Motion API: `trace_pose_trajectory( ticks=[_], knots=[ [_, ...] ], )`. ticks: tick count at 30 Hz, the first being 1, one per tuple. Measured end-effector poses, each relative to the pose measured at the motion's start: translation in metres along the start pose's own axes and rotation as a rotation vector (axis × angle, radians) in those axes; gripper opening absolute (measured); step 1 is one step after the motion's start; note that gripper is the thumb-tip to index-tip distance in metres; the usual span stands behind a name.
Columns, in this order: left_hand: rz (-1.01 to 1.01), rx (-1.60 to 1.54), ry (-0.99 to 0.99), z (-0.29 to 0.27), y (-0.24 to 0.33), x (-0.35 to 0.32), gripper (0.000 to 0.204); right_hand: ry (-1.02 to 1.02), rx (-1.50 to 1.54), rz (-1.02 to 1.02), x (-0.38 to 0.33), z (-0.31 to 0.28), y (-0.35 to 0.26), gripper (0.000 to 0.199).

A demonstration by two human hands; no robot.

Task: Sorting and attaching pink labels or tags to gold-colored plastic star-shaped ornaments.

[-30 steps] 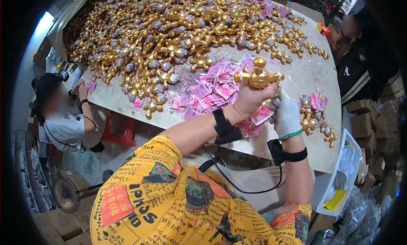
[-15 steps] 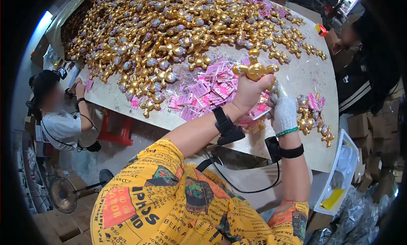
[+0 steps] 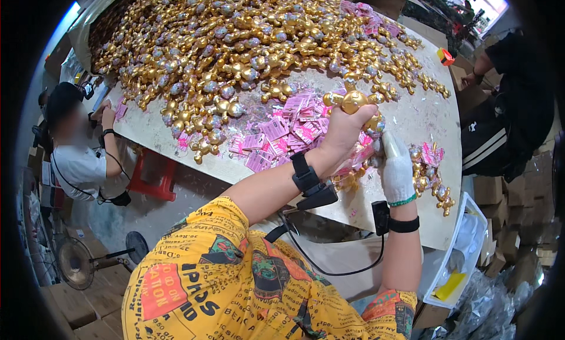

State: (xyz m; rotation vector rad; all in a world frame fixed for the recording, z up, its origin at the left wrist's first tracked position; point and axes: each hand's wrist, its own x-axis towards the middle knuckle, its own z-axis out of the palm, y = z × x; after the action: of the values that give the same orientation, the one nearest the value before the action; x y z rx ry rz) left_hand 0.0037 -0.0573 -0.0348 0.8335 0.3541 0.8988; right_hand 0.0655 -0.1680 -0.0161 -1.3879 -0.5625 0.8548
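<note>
One gold figure [image 3: 354,101] is held right of the card pile [image 3: 303,131] by the left hand [image 3: 346,128], whose grip is closed round it. The right hand [image 3: 399,174], gloved, is placed farther right; its grip cannot be told, the fingers being partly obscured. The figure could be dropped if its glossy surface slipped. One glove is counted; the heap [image 3: 235,40] beyond the card pile is uncountable through overlap.
</note>
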Motion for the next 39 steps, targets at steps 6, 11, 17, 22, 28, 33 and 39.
trace_pose_trajectory(
  ticks=[6,11,17,22,28,33,39],
  knots=[
    [-0.032,-0.035,0.005,-0.001,0.008,0.000,0.008,0.019,-0.047,-0.143,0.001,0.009,0.007,0.027],
    [-0.107,-0.052,-0.044,0.001,0.013,-0.003,0.006,0.055,-0.026,-0.193,0.002,0.011,0.011,0.028],
    [-0.071,-0.068,-0.031,0.001,0.007,-0.005,0.008,0.319,-0.663,-0.591,0.013,0.001,0.042,0.029],
    [-0.017,0.080,-0.078,-0.004,0.012,-0.002,0.012,0.171,0.161,-0.090,-0.002,0.025,0.011,0.027],
    [-0.005,0.319,-0.243,-0.005,0.022,-0.002,0.013,0.062,0.336,0.223,-0.002,0.008,0.014,0.025],
    [-0.090,-0.095,-0.083,-0.004,0.010,-0.002,0.007,0.132,0.293,0.172,0.000,0.023,0.006,0.026],
    [-0.156,-0.067,-0.028,-0.002,0.004,-0.005,0.011,0.153,0.157,0.144,-0.002,0.016,-0.002,0.024]
  ],
)
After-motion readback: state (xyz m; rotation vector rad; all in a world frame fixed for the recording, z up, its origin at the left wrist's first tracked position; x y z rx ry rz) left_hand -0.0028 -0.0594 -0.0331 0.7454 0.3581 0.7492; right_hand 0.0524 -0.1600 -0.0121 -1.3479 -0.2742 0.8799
